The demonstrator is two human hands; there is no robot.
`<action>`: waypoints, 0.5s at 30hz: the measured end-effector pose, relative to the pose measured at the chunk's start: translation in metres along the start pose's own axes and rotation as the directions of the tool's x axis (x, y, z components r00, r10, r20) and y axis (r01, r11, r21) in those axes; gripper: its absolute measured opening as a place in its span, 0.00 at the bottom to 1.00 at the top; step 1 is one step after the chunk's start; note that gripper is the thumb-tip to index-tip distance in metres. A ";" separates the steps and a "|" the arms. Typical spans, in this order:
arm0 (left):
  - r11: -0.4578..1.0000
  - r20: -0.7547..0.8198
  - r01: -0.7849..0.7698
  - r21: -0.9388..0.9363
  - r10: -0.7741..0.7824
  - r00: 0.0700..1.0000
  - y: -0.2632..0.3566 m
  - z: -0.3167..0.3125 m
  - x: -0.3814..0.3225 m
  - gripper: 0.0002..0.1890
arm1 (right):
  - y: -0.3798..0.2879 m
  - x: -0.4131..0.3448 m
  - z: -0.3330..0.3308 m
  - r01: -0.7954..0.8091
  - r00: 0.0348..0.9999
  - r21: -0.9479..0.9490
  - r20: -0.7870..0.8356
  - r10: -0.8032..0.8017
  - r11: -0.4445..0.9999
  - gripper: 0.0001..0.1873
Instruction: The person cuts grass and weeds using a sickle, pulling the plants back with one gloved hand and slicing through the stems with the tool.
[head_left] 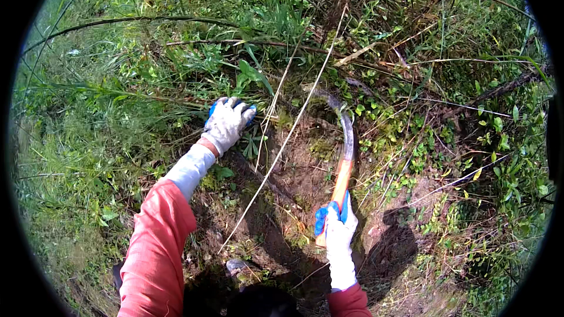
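Note:
My right hand (339,226), in a white glove with blue-coated fingers, is wrapped around the wooden handle (342,180) of a sickle. The curved metal blade (347,130) points away from me and bends left at its far end, where it lies among low plants; its tip is hard to make out. My left hand (227,123), in a matching soiled glove, reaches down into the grass (185,108) left of the blade. Its fingers curl downward and their undersides are hidden, so whether stems are held does not show.
A long dry stalk (282,149) slants between my hands across bare soil (304,171). Arching stems (145,21) and a brown woody stem (282,45) cross the growth ahead. Leafy creepers (423,141) cover the right side. A grey stone (236,266) lies near my body.

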State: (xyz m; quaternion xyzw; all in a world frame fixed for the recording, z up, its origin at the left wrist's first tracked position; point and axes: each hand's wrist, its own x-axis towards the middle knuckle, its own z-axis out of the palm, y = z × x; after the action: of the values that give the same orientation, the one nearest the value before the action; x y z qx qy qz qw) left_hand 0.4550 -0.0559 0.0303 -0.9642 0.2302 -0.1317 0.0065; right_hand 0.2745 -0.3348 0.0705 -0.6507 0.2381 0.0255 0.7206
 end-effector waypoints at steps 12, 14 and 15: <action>0.966 -0.264 -0.247 0.079 0.259 0.929 0.007 -0.022 0.077 0.19 | -0.016 0.146 0.108 0.251 0.945 -0.200 0.264 -0.195 0.947 0.29; 0.970 -0.292 -0.144 0.194 0.197 0.936 -0.006 -0.014 0.100 0.22 | -0.010 0.120 0.099 0.455 0.890 -0.451 0.248 -0.382 0.768 0.31; 0.997 -0.232 0.034 -0.071 -0.050 0.971 -0.012 0.001 0.119 0.23 | -0.015 0.113 0.090 0.228 0.959 -0.220 0.217 -0.180 0.949 0.31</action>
State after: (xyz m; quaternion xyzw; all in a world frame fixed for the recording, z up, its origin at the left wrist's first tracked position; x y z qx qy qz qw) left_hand 0.5627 -0.0980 0.0598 -0.9463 0.2131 -0.2367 -0.0554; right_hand 0.4077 -0.2828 0.0455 -0.7494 0.0928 0.0430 0.6541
